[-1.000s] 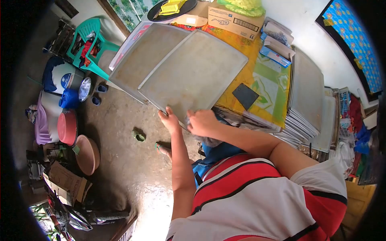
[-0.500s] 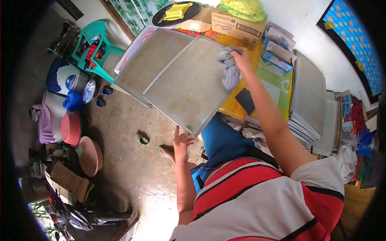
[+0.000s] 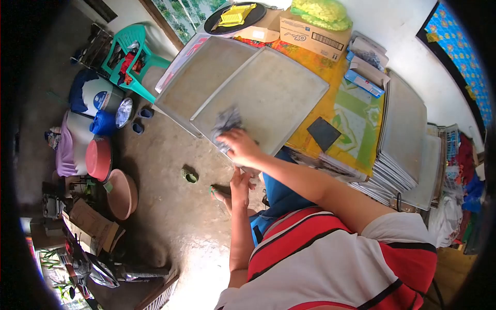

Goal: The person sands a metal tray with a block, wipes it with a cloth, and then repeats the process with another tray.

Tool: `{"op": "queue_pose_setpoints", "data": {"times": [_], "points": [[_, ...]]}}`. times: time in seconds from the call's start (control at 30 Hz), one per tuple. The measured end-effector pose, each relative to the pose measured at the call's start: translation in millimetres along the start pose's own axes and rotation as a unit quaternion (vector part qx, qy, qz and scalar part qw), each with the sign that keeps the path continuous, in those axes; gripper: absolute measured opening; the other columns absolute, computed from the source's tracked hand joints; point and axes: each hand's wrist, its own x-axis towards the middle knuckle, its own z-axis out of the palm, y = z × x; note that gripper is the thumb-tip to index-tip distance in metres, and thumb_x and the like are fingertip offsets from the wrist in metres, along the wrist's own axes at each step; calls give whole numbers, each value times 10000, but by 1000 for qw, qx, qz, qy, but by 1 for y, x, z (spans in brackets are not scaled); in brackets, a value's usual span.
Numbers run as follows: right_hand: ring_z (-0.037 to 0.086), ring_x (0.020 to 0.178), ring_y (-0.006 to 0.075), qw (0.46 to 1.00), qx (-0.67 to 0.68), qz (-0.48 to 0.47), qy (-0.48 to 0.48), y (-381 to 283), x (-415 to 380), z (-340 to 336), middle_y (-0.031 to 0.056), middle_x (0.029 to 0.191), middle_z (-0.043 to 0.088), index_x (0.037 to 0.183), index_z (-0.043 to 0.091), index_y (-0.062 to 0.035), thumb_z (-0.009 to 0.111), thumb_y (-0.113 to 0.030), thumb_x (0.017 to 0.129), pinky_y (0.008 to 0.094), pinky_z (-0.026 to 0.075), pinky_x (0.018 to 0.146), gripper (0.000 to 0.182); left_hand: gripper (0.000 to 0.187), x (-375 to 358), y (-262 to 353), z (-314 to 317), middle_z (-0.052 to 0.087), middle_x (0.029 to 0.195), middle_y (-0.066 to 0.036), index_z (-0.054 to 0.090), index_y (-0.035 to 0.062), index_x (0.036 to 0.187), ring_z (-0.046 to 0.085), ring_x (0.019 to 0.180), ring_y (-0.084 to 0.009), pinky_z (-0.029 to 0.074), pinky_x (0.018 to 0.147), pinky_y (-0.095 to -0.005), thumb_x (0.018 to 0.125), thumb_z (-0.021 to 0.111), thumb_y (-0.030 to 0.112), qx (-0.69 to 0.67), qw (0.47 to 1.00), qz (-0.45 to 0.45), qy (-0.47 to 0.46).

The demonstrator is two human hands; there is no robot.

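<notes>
A flat grey metal tray (image 3: pixel 279 88) with a thin raised rim overhangs the near side of the table. My right hand (image 3: pixel 240 146) presses a bunched grey cloth (image 3: pixel 227 121) onto its surface near the near-left corner. The cloth is slightly smeared by motion. Below, my left hand (image 3: pixel 240 187) is at the tray's near edge, thumb and fingers about the rim close to the corner; part of the grip is hidden. Another metal tray (image 3: pixel 204 70) lies to the left, partly under the first.
A dark square piece (image 3: pixel 324 134) lies on the yellow tablecloth (image 3: pixel 302 135). Stacked trays (image 3: pixel 405 124) stand on the right, beside an open blue box (image 3: pixel 364 82). At the back is a cardboard box (image 3: pixel 310 37). A green chair (image 3: pixel 132 39) and basins (image 3: pixel 121 194) are on the left.
My right hand and the cloth have swept from the tray's far right side to its near-left corner. My left hand stays by the near edge. The view has shifted slightly.
</notes>
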Motion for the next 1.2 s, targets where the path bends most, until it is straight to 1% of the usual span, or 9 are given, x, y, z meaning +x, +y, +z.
{"op": "queue_pose_setpoints", "data": {"times": [0.17, 0.3, 0.33, 0.4, 0.47, 0.7, 0.87, 1.07, 1.2], "points": [[557, 1114, 301, 941, 259, 30, -215, -52, 11, 21, 120, 1156, 637, 1179, 631, -130, 589, -40, 772, 416, 427, 986, 419, 107, 8, -25, -15, 615, 699, -52, 588, 17, 950, 558, 516, -126, 468, 483, -253, 906, 563, 111, -8, 1000, 0, 10], [567, 1158, 245, 927, 360, 32, -98, -73, 21, -4, 119, 1191, 632, 1204, 607, -66, 524, 34, 780, 350, 414, 1017, 444, 154, 9, -29, -21, 609, 642, -56, 608, 7, 909, 560, 493, -149, 492, 504, -281, 910, 594, 160, 95, 995, 33, 27], [565, 1155, 186, 926, 371, 21, -65, -68, 26, -15, 96, 1201, 634, 1215, 599, -59, 516, 40, 789, 319, 418, 1002, 446, 289, 9, -22, -24, 654, 814, -99, 588, -17, 1114, 625, 655, -161, 507, 566, -288, 917, 601, 194, 112, 993, -21, 1], [567, 879, 60, 900, 403, 152, -67, -53, 36, -46, 6, 1054, 647, 1211, 606, -64, 516, 43, 805, 231, 478, 760, 429, 561, -2, -15, -12, 612, 1020, -181, 444, -29, 1305, 616, 851, -260, 489, 732, -362, 886, 652, 279, 245, 957, 128, 89], [560, 751, 65, 910, 362, 201, -4, -38, 45, -87, 42, 956, 664, 1187, 614, -65, 534, 12, 792, 237, 468, 677, 410, 830, -19, 3, 1, 530, 1254, -214, 293, 23, 1471, 495, 1181, -363, 392, 975, -472, 842, 691, 390, 431, 860, 232, 143], [594, 899, 146, 816, 507, 210, 183, 17, 34, -158, 77, 1069, 622, 1267, 561, -30, 504, 34, 743, 269, 494, 797, 531, 763, -20, 9, 54, 440, 1424, -122, 335, 181, 1482, 315, 1397, -327, 160, 1108, -652, 815, 659, 357, 704, 623, 339, 36], [603, 982, 188, 777, 522, 220, 274, 19, 21, -218, 120, 1180, 592, 1321, 517, -22, 493, -1, 719, 287, 487, 871, 602, 629, 17, 0, 61, 454, 1434, -36, 463, 308, 1407, 344, 1382, -317, 194, 1090, -670, 817, 568, 117, 697, 597, 395, 40], [587, 1094, 228, 758, 530, 114, 362, 33, 3, -276, 138, 1258, 553, 1323, 501, -9, 476, -1, 717, 341, 484, 945, 607, 541, 1, 51, 59, 489, 1406, -26, 532, 263, 1347, 473, 1279, -329, 333, 1012, -673, 820, 573, 146, 722, 558, 409, 18], [585, 1099, 241, 734, 505, 100, 444, 42, -13, -304, 138, 1257, 547, 1332, 477, -22, 473, -14, 739, 352, 492, 939, 593, 465, -19, 143, 55, 665, 1166, -24, 664, 171, 1166, 648, 1018, -306, 513, 886, -493, 724, 578, 56, 640, 601, 478, 34]]}}
